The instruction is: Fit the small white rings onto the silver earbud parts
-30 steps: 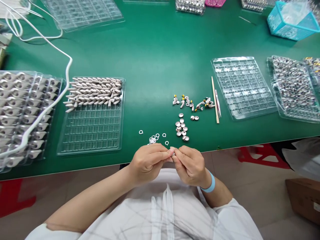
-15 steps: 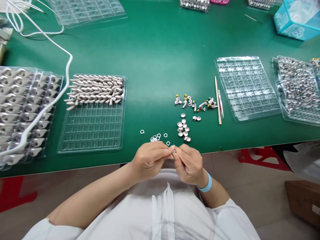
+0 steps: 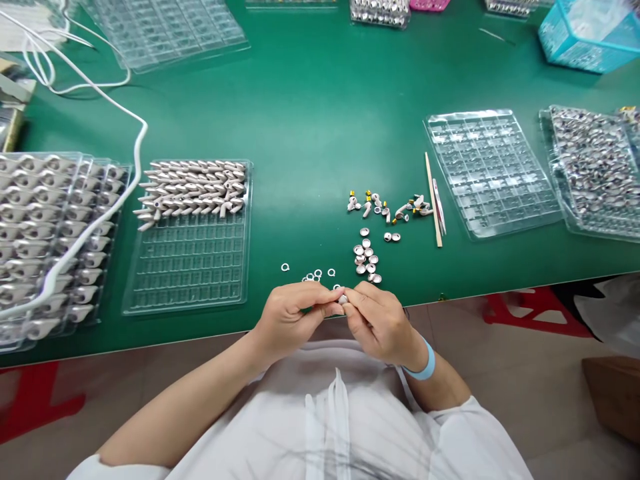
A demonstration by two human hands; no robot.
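At the table's front edge, my left hand (image 3: 295, 312) and my right hand (image 3: 381, 321) meet with their fingertips pinched on one small pale earbud part (image 3: 343, 299). Fingers cover most of it. Just beyond my left fingers lie several white rings (image 3: 318, 273), with a single ring (image 3: 285, 267) farther left. Past my right fingers is a cluster of small round shells (image 3: 367, 257) with a pinkish-silver look. Behind them sit several stemmed earbud pieces (image 3: 385, 207) with yellow tabs.
To the left, a clear tray (image 3: 190, 273) is partly filled with stems, beside stacked trays of grey housings (image 3: 55, 233) crossed by a white cable (image 3: 140, 143). On the right are a wooden stick (image 3: 433, 200), tweezers (image 3: 439, 207), a clear tray (image 3: 495, 173), a tray of shiny parts (image 3: 595, 173) and a blue basket (image 3: 585, 40).
My fingers have shifted slightly around the small part, and more of its pale surface shows between them. The whole view has tilted a little; the table items lie as before.
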